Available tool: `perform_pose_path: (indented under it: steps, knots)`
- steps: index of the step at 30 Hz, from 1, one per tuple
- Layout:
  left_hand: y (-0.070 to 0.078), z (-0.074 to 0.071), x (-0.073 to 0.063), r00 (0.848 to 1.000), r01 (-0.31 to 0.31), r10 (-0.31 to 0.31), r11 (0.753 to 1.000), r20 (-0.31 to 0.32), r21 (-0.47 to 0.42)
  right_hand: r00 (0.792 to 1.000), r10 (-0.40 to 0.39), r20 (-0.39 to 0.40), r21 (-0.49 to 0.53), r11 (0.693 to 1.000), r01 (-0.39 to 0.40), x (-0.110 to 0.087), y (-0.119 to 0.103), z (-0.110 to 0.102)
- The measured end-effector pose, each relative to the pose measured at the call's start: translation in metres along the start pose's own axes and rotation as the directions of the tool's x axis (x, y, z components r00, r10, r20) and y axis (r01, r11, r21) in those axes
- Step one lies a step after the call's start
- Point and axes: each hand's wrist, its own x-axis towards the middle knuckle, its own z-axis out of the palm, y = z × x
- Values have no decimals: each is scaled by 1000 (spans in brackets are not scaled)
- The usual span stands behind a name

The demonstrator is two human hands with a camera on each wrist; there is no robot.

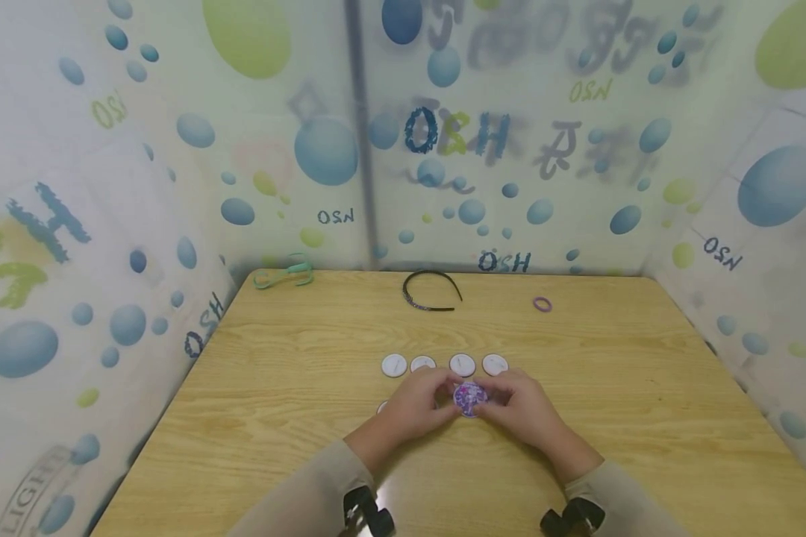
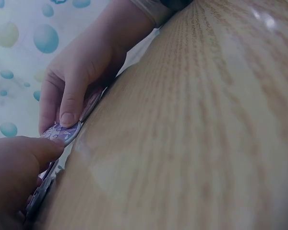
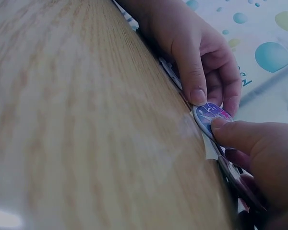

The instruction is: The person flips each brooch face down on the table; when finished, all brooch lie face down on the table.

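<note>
A round badge with a purple printed face (image 1: 470,399) is held between both hands, just above the table. My left hand (image 1: 413,403) pinches its left edge, thumb in front and fingers behind. On the opposite edge my right hand (image 1: 527,409) grips it the same way, as the right wrist view also shows with the badge (image 3: 209,117) tilted. Behind the hands, several round badges (image 1: 394,365) lie in a row, white backs up with thin pins visible. The left hand mostly hides another round piece (image 1: 381,406).
Toward the table's far edge lie a green hair clip (image 1: 285,274) at left, a black headband (image 1: 410,298) in the middle and a purple hair tie (image 1: 542,304) at right. Patterned curtain-like walls (image 1: 295,201) enclose the wooden table (image 1: 275,418) at the back and sides.
</note>
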Motion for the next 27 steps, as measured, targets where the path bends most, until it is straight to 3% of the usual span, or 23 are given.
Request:
perform_pose_path:
  steps: [5, 21, 27]
  knots:
    - [0, 1, 1, 999, 37, -37, 999, 9, -23, 997, 68, -19, 29, 997, -68, -2, -2, 0]
    - [3, -1, 3, 994, 105, -103, 989, 24, -107, 995, 44, -88, 107, 994, -35, -3, -2, 3]
    - [3, -1, 3, 997, 80, -79, 989, 7, -127, 994, 38, -103, 127, 992, -25, -3, -1, 3]
